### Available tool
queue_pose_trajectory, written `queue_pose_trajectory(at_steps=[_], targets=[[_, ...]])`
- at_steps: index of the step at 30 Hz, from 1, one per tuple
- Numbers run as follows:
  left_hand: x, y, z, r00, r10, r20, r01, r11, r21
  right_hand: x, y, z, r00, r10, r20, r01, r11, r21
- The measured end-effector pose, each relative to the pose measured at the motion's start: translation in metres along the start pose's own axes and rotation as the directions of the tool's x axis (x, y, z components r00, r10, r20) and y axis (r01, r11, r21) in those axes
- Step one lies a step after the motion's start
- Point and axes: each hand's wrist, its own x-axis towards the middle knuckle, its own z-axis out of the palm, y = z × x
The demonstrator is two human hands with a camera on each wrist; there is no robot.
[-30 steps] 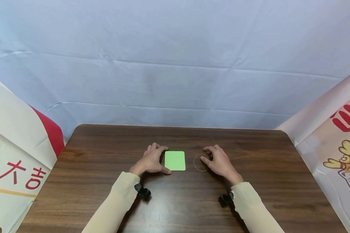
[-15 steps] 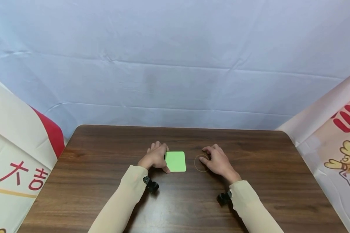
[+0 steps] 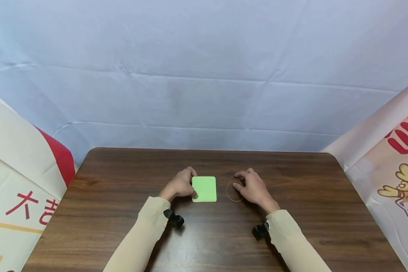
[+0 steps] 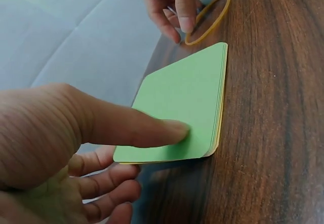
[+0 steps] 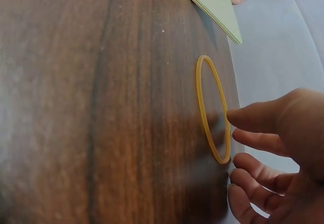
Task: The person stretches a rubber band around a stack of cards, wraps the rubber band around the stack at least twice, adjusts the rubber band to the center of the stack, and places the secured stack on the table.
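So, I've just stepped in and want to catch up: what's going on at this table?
A person has both hands over a wood-grain table. The left hand pinches a green-topped card stack at one edge, thumb on top. The right hand is at a yellow rubber band on the table; whether it touches the band is hard to tell. Band and stack are apart.

Brn tbl [image 3: 210, 241] | yel rbr band [image 5: 200, 92] on it | grn card stk [image 3: 205, 189], contact unclear
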Motion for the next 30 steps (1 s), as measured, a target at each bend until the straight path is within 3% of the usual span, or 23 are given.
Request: queue_pose_trajectory(at_steps=[4,8,15,25,30], targets=[[-0.001,-0.004,0.002,0.997,0.040,-0.066,-0.045,0.995,-0.089,0.003,0.001,0.001,1.000,-0.004,-0.031,0.004,1.000,-0.012],[-0.002,-0.005,0.002,0.989,0.079,-0.125,-0.089,0.993,-0.072,0.005,0.001,0.002,0.999,0.023,-0.035,-0.023,0.999,-0.022],[-0.005,0.000,0.001,0.970,0.149,-0.190,-0.150,0.989,0.008,0.004,-0.001,0.001,0.999,0.028,0.041,-0.027,0.999,-0.023],[-0.011,0.007,-0.001,0.916,0.231,-0.327,-0.216,0.973,0.080,-0.002,0.000,-0.005,0.998,0.037,0.056,-0.046,0.986,0.159],[-0.012,0.005,-0.001,0.911,0.254,-0.325,-0.236,0.967,0.094,-0.002,-0.002,-0.008,0.995,0.053,0.080,-0.067,0.981,0.180]])
